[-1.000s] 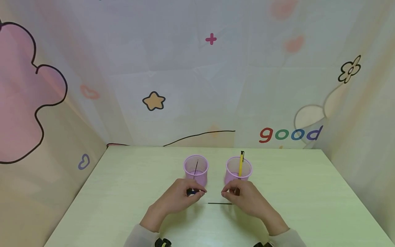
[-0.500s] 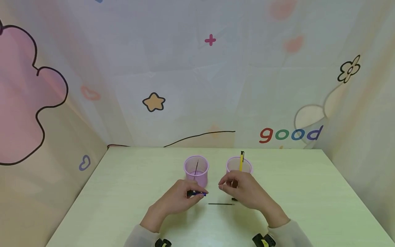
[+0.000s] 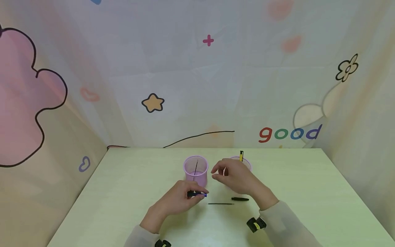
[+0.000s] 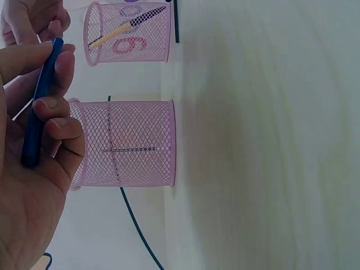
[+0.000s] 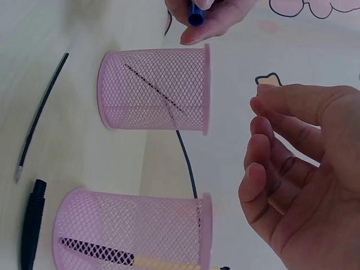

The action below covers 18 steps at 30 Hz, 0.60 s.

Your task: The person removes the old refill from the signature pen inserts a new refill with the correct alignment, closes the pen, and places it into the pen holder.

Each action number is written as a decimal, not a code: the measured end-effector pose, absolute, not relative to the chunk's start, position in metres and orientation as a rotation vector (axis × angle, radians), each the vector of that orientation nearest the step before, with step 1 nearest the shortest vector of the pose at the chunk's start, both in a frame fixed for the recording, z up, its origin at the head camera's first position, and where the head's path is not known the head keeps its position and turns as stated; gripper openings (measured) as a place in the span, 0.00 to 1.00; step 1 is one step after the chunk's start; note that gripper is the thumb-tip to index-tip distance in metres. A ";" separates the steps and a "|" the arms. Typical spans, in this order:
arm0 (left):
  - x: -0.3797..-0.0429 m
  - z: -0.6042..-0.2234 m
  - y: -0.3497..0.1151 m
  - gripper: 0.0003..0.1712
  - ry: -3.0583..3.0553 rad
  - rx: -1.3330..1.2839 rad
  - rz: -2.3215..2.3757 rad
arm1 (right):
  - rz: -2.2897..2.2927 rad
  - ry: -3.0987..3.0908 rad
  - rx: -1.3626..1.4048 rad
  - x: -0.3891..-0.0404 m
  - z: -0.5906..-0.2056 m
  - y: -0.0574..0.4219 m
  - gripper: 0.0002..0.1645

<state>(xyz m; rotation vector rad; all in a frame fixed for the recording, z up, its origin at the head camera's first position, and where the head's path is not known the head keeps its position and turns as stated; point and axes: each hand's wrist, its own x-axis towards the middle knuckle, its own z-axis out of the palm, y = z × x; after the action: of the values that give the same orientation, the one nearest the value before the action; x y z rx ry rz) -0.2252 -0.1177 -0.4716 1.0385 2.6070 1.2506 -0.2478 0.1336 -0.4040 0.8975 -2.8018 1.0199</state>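
My left hand (image 3: 183,196) grips a dark blue pen barrel (image 4: 39,107), its end sticking out past thumb and index finger. In the right wrist view the barrel's near end looks hollow. My right hand (image 3: 236,175) is raised in front of the right mesh pen cup (image 5: 135,225), fingers loosely bent, with nothing visible between them. A thin black pen refill (image 3: 220,204) with a pale tip lies on the table. Beside it is a black pen barrel (image 3: 240,199). The left pink mesh pen cup (image 3: 196,171) holds a thin dark stick (image 5: 153,87).
A yellow and black pen (image 3: 241,156) stands in the right cup, partly behind my right hand. The pale wooden table (image 3: 123,185) meets a printed curtain (image 3: 185,68) at the back. A black and yellow device (image 3: 256,224) is on my right wrist.
My right hand has lifted up and left, uncovering the black barrel on the table. My left hand keeps its place; more of the blue barrel's end shows.
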 end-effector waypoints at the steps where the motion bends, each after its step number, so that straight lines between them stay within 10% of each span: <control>1: -0.225 -0.472 -0.118 0.11 2.603 1.033 1.256 | 1.005 -2.814 0.898 -0.250 -0.403 0.132 0.03; 18: -0.223 -0.470 -0.119 0.13 2.572 1.022 1.270 | 0.813 -2.899 0.956 -0.277 -0.392 0.109 0.07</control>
<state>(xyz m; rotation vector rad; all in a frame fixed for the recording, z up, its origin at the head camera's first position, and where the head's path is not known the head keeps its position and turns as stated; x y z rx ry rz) -0.2233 -0.1195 -0.4702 1.0221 2.5717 1.2704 -0.2769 0.1092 -0.3917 0.9557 -2.8993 0.8129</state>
